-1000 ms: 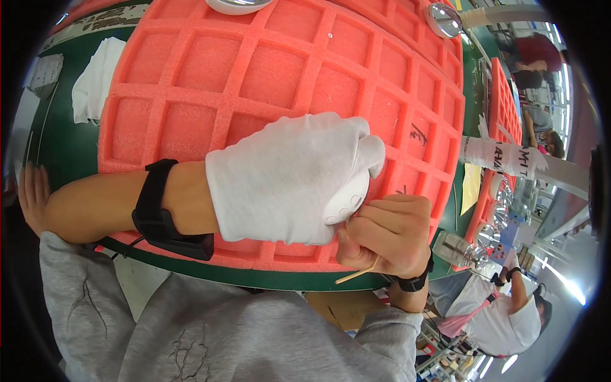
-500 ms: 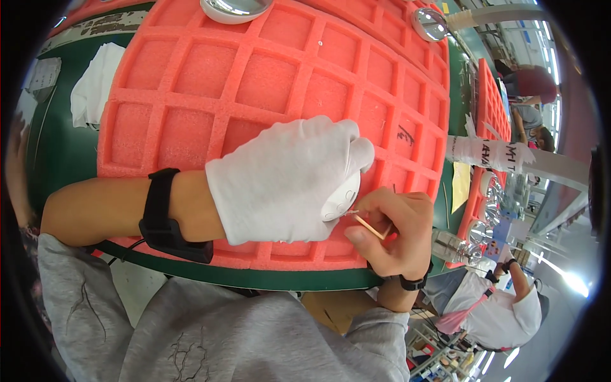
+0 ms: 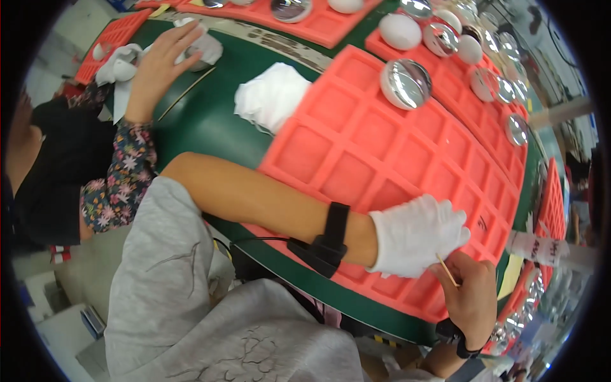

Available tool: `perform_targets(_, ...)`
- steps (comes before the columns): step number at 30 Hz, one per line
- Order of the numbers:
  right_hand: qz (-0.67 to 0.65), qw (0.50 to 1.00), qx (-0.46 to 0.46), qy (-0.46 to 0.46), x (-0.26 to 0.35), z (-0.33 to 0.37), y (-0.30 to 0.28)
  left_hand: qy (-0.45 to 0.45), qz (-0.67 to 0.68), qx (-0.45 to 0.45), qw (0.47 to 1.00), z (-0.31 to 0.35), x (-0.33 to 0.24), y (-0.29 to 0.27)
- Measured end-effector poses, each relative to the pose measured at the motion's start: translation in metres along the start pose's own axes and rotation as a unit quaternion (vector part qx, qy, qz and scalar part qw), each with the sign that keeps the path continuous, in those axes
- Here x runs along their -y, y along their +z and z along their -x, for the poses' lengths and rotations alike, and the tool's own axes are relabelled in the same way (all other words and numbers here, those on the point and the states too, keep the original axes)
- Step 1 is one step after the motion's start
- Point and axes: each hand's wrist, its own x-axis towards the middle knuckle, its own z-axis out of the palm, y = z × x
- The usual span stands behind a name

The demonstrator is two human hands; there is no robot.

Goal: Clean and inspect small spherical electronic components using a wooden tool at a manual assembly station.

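Note:
My left hand [image 3: 420, 235], in a white glove, is closed over the pink-red foam tray [image 3: 356, 178]. Its fingers are curled round a white round part, which the glove now hides. Close beside those fingers is my bare right hand [image 3: 474, 290], pinching a thin wooden stick [image 3: 447, 270] that points up toward the glove. The tray has square pockets. At its far corner sits a silver-and-white dome [image 3: 406, 84].
A crumpled white cloth [image 3: 270, 99] lies on the green table [image 3: 210, 137] left of the tray. At far left, a co-worker's hand [image 3: 162, 60] reaches over white cloths. More foam trays holding silver and white domes [image 3: 400, 32] stand at the back right. A taped post [image 3: 538, 247] rises at right.
The view has swung left, bringing in the co-worker and more domes. The white part seen earlier under my glove is now hidden. My right hand still pinches the stick.

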Motion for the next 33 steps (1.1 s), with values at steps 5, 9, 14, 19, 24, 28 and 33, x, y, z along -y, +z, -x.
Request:
perform_targets(5, -0.033, 0.998, 0.032, 0.050, 0.010, 0.001, -0.006, -0.005, 0.020, 0.029, 0.999, 0.000, -0.001, -0.008)
perform_targets(9, -0.128, 0.985, 0.056, 0.101, 0.006, 0.000, -0.007, -0.007, 0.026, 0.098, 0.995, -0.001, -0.002, -0.024)
perform_targets(14, -0.266, 0.959, 0.028, 0.095, -0.023, 0.007, 0.012, 0.016, 0.017, 0.131, 0.991, 0.005, 0.000, -0.029)
perform_targets(19, -0.390, 0.912, -0.086, 0.092, -0.041, 0.011, 0.033, 0.075, 0.040, 0.137, 0.987, 0.001, 0.006, -0.035)
perform_targets(24, -0.383, 0.920, -0.053, 0.069, -0.055, 0.008, 0.031, 0.053, 0.060, 0.200, 0.976, -0.011, 0.010, -0.040)
perform_targets(28, -0.393, 0.911, -0.100, 0.071, -0.052, 0.009, 0.043, 0.037, 0.133, 0.244, 0.960, -0.017, 0.019, -0.035)
perform_targets(33, -0.300, 0.947, -0.104, 0.058, -0.033, 0.017, 0.036, 0.019, 0.169, 0.266, 0.949, -0.024, 0.016, -0.037)
